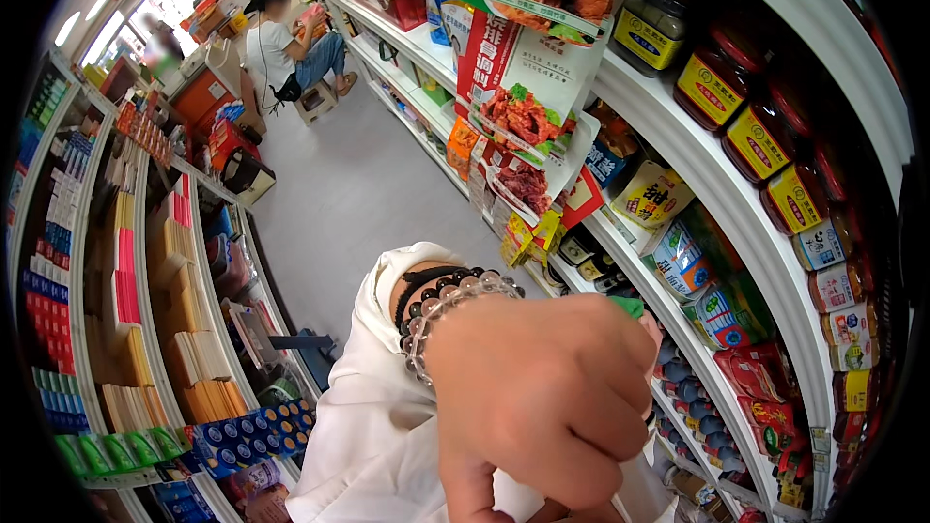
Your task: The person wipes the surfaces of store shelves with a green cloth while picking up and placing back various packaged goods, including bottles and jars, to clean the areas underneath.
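Observation:
My left hand (541, 392) is close to the camera, its back towards me and its fingers curled. A clear bead bracelet (458, 316) and a dark bead bracelet (429, 301) circle its wrist, below a loose white sleeve (370, 363). Its palm is hidden, so any thing held there cannot be seen. Behind its knuckles shows a narrow sliver of what seems to be my right hand (652, 338), mostly covered. A small green thing (628, 306) pokes out beside that sliver; whether it is held cannot be told. Hanging seasoning packets (523, 98) are above the hands.
Right-hand shelves carry red-lidded glass jars (712, 83), sauce pouches (683, 254) and bottles (697, 407). Left shelves hold envelopes (192, 349) and small boxes (51, 305). Along the grey aisle floor (349, 181) a person (290, 51) sits on a low stool (317, 102). A red box (229, 145) stands left.

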Tool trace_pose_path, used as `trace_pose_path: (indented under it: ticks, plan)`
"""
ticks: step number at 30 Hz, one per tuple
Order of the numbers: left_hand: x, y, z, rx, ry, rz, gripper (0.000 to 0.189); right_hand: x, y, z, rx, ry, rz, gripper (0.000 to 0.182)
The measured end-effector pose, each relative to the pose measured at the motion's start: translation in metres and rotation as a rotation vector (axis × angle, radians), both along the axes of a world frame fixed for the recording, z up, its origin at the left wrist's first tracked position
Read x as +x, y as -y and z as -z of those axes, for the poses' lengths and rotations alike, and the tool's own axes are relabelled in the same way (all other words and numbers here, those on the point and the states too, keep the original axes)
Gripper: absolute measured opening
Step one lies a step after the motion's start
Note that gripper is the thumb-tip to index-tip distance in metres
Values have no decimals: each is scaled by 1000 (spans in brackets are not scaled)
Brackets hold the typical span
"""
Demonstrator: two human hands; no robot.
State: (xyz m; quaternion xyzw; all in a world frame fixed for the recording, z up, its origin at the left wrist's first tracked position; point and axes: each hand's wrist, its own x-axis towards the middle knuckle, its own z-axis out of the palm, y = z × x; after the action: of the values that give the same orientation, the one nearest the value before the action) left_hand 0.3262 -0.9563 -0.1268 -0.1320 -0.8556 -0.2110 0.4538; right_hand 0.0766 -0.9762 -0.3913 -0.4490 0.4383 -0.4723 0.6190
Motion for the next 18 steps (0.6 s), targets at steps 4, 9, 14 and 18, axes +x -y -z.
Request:
trace_pose_path:
  ticks: [4, 9, 14, 18]
  plan:
    - [2, -5, 32, 266, -182, -213, 38, 3, 6, -16, -103, -136, -39, 32]
    - [2, 25, 144, 1128, 150, -524, 33, 16, 9, -46, -172, -32, -54, 35]
    - [-38, 31, 227, 1186, 167, -327, 34, 47, 14, -70, -781, -491, -231, 38]
    - [-30, 36, 220, 1429, 110, -370, 19, 42, 10, -53, -843, -689, -205, 54]
